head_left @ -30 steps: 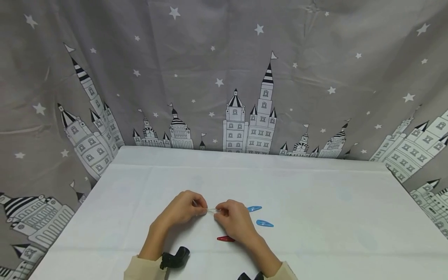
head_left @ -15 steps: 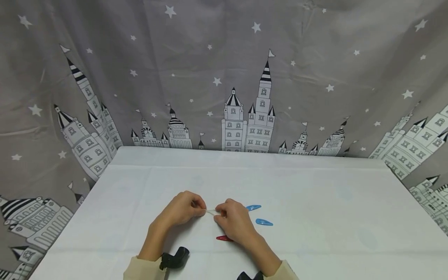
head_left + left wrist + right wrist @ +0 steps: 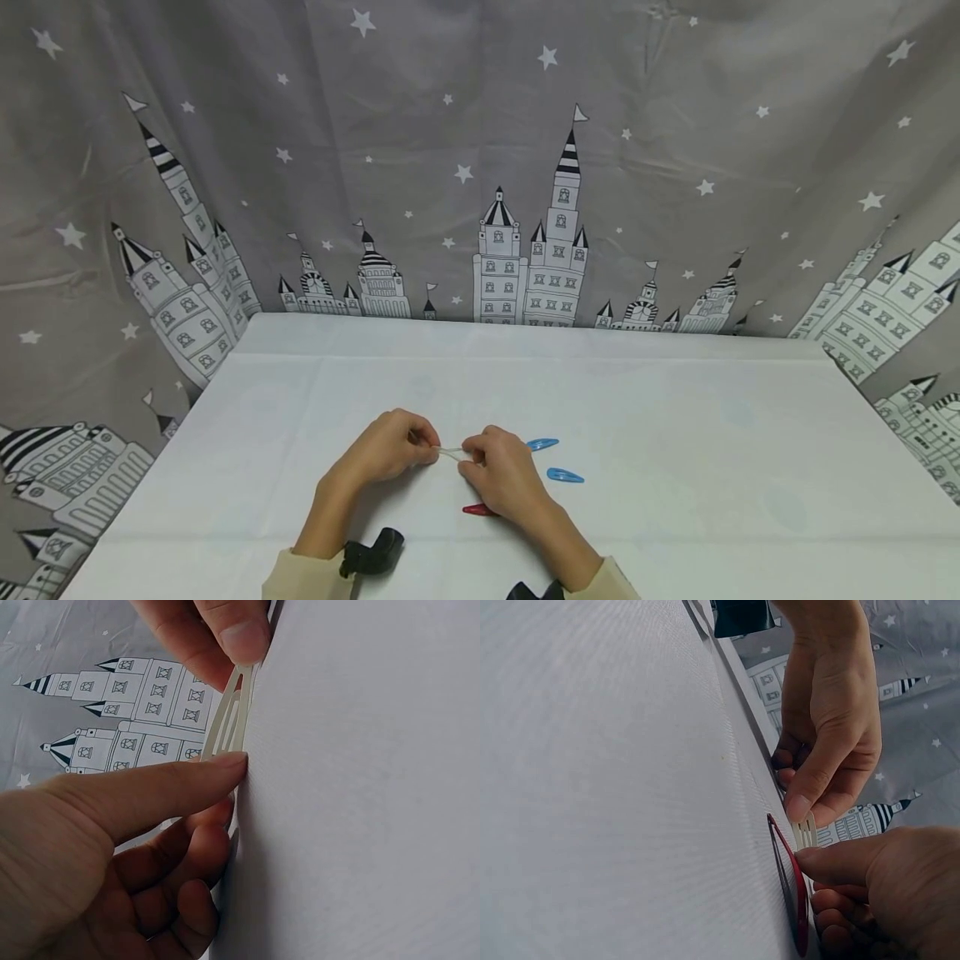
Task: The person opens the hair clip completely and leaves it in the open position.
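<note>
A cream snap hair clip is stretched between my two hands, low over the white cloth. My left hand pinches one end, thumb on top, its other fingers curled beneath, as the left wrist view shows. The opposite, pointed end is pinched by my right hand. Slots in the clip's frame show between the fingertips. Just below my right hand lies a red snap hair clip, partly covered by that hand in the head view. The right wrist view shows its slim red edge close up.
Two blue snap hair clips lie right of my right hand: a farther one, partly hidden, and a nearer one. A white cloth covers the table. Behind it hangs a grey curtain printed with castles and stars.
My left fingertips have shifted slightly left, and a bit more of the cream hair clip shows between the hands. The head view has drifted a little; the other clips stay put.
</note>
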{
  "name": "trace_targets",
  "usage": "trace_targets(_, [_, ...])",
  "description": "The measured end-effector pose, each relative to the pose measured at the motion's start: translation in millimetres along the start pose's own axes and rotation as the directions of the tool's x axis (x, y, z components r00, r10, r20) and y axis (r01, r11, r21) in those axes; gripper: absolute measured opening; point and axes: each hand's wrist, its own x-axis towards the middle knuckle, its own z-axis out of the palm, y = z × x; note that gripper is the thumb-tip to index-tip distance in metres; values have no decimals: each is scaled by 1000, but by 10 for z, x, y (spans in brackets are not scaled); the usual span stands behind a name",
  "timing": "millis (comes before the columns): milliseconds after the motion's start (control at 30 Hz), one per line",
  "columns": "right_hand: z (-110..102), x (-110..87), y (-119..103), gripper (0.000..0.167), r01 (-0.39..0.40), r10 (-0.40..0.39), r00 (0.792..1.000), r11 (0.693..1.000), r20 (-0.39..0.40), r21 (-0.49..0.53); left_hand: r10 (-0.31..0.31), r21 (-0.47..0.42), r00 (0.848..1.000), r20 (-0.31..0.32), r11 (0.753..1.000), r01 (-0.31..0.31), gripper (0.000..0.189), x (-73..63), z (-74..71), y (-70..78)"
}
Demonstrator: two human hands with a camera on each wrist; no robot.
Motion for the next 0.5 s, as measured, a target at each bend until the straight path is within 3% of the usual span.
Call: trace_targets(500, [-8, -1, 1, 13, -1, 1, 1000, 1000, 5, 14, -17, -4, 1000, 5, 1000, 17, 9, -4, -1, 15])
